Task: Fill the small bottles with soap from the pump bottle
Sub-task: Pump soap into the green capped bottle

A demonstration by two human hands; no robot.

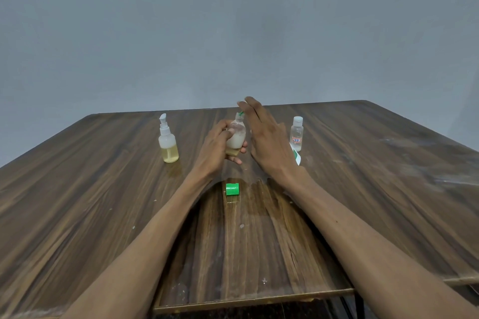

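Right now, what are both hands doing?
Left hand: grip closed around the small bottle.
Right hand: open, fingers straight, holding nothing.

dark wood-grain surface (363, 189) with pale scuffs at right, plain grey wall (233, 21) behind, white-and-green tube (297, 156) lying partly hidden

Plain indoor room: worn wooden table (103, 189) against bare grey wall (233, 21).

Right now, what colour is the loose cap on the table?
Green; the cap shows clearly in the head view.
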